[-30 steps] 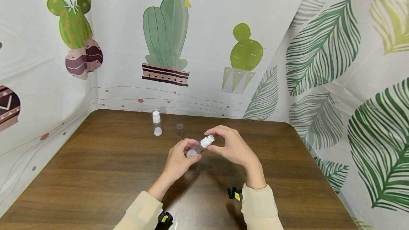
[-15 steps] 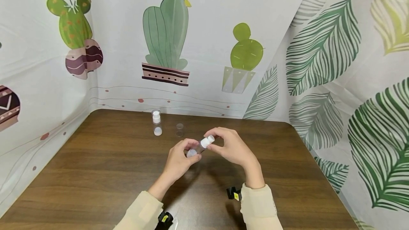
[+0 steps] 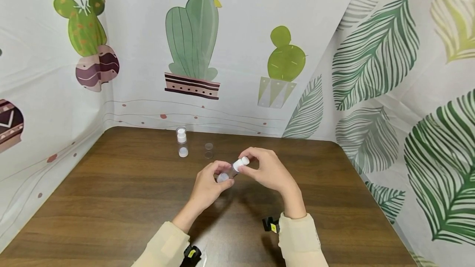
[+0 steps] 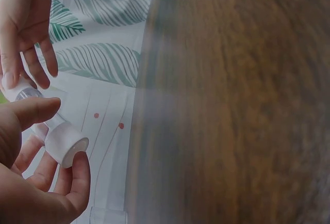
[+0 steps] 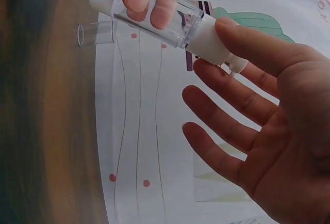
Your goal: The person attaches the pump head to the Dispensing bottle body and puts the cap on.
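A small clear pump bottle (image 5: 160,20) with a white base is held tilted above the table, its pump end pointing up and to the right in the head view. My left hand (image 3: 208,183) grips the lower part, thumb on one side and fingers on the other. With thumb and index finger, my right hand (image 3: 272,171) pinches the white pump collar (image 5: 209,41); the other fingers are spread apart. The small white nozzle (image 5: 237,65) sticks out past the collar. No cap covers the pump.
On the brown wooden table (image 3: 130,193), a second pump bottle (image 3: 182,145) with a clear cap stands at the back. Beside it is a loose clear cap (image 3: 209,151). A patterned cloth (image 3: 241,52) hangs behind the table.
My right thumb and fingers have shifted slightly around the white pump collar, and the right wrist has moved a little left. The left hand and the bottle stay nearly still.
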The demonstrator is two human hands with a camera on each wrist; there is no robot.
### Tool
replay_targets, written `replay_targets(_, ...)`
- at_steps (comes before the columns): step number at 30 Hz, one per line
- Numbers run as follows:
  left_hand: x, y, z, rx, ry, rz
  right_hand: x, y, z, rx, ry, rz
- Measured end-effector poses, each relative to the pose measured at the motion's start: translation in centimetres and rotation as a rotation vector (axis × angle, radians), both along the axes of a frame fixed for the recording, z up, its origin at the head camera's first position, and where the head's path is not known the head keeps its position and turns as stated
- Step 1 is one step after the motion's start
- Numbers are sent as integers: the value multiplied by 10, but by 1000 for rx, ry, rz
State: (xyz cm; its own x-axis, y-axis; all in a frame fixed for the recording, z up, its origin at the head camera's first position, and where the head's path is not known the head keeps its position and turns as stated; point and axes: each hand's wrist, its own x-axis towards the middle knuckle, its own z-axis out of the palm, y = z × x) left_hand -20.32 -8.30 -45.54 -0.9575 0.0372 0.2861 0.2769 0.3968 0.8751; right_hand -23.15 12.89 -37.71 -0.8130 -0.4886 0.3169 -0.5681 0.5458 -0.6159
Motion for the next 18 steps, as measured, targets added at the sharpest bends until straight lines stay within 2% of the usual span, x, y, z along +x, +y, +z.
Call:
replay_targets(8,0,0,0,0,-4,-3,0,-1,-1,3,-7,-29)
replay_targets(18,0,-1,0,0,9,-6,1,2,1,-8,-7,-9)
